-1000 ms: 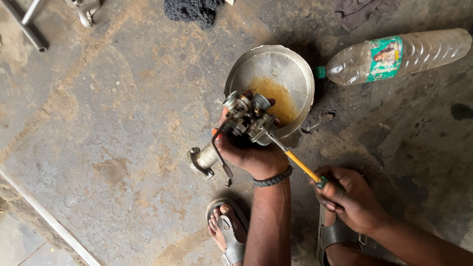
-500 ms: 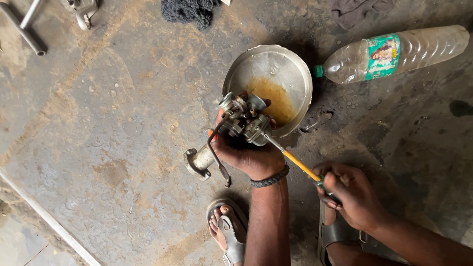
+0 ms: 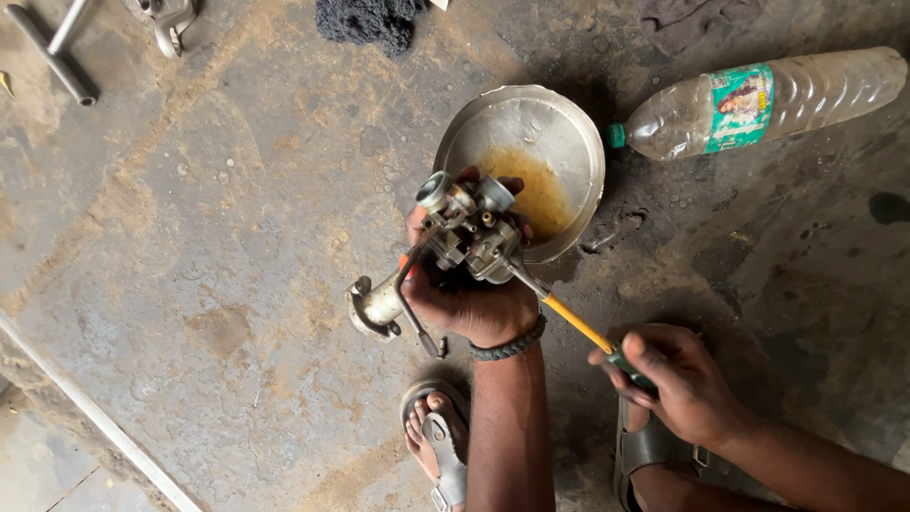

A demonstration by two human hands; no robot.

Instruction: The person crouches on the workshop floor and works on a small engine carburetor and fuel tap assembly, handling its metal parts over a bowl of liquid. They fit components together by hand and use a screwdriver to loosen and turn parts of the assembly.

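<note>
My left hand [image 3: 471, 296] grips a grey metal carburetor [image 3: 466, 230] with a short intake pipe [image 3: 375, 305] sticking out to the left and a thin black hose hanging from it. My right hand [image 3: 675, 379] holds a screwdriver [image 3: 576, 324] with a yellow shaft and a green handle. Its tip sits against the carburetor's lower right side. Both are held above the near rim of a round metal bowl [image 3: 569, 133] with brownish liquid in it.
A plastic bottle [image 3: 758, 100] with a green cap lies on the stained concrete floor right of the bowl. A dark cloth [image 3: 368, 19] and metal rods [image 3: 57, 52] lie at the top. My sandalled feet [image 3: 438, 441] are below.
The carburetor has been turned a little in my left hand, and the view has shifted slightly. My right hand stays on the screwdriver.
</note>
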